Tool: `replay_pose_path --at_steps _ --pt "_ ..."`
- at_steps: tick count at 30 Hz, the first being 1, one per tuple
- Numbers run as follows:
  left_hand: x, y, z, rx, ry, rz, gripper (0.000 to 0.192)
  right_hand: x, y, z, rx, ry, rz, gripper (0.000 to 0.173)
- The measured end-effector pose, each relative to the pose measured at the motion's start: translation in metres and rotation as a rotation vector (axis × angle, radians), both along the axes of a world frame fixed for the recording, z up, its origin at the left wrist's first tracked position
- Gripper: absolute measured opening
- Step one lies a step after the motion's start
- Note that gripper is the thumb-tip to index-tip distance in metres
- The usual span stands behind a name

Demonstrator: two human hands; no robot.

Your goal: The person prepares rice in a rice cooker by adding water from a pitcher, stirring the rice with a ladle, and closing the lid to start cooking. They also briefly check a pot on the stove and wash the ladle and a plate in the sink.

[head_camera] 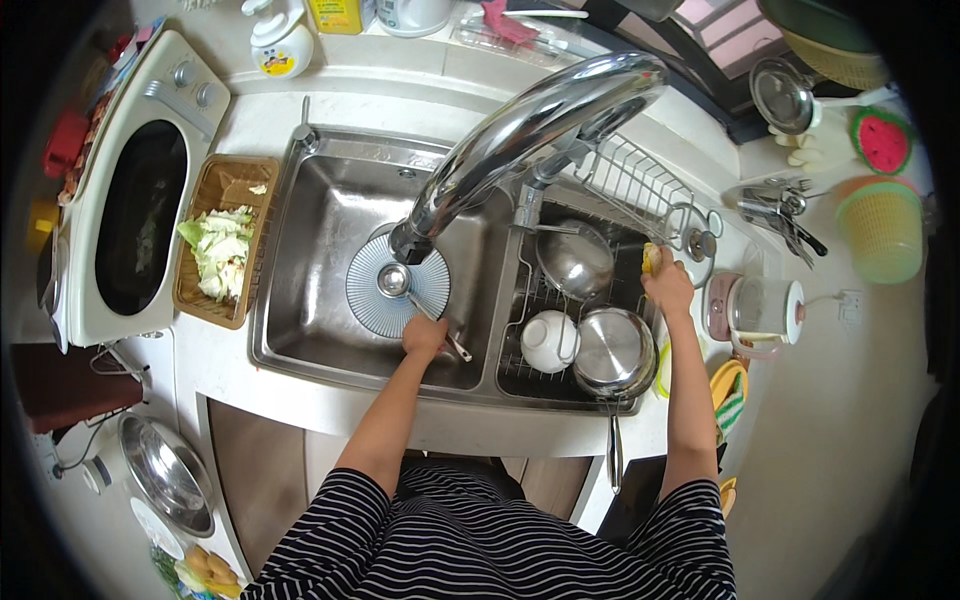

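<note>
My left hand (426, 335) grips the handle of a small metal ladle (394, 280). The ladle's bowl is over a blue-and-white striped plate (367, 311) in the left basin of the stainless steel sink (315, 202). At the right edge of the other basin, my right hand (671, 285) holds a yellow sponge (649, 258), partly hidden by the fingers. A metal bowl (576, 259), a white bowl (549, 343) and a steel saucepan (615, 349) sit on a wire rack in that right basin. The saucepan's handle sticks out over the counter edge.
A chrome faucet (540, 131) arches over both basins. Left of the sink are a brown plastic tray (259, 225) with cabbage leaves and a white microwave (172, 90). A glass lid (699, 244) and a blender-like appliance (761, 311) stand on the right.
</note>
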State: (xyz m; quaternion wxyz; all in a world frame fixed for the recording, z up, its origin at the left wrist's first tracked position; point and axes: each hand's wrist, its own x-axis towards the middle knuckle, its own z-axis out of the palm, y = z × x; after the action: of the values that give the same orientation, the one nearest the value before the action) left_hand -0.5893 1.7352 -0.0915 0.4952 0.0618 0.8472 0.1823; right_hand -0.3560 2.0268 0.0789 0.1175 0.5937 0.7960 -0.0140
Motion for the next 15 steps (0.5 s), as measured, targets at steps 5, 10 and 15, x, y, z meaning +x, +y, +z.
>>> replay_pose_path --at_steps 5,10,15 --pt "-0.007 -0.023 -0.032 0.044 -0.091 0.028 0.028 -0.033 -0.065 0.064 0.117 0.538 0.246 0.055" --pt "-0.033 -0.061 -0.049 0.407 0.261 -0.388 0.028 -0.101 -0.102 0.061 0.021 0.451 0.562 0.050" --pt "-0.060 -0.085 0.041 0.309 -0.494 0.410 0.023 -0.152 -0.100 0.024 0.007 0.389 0.541 0.048"
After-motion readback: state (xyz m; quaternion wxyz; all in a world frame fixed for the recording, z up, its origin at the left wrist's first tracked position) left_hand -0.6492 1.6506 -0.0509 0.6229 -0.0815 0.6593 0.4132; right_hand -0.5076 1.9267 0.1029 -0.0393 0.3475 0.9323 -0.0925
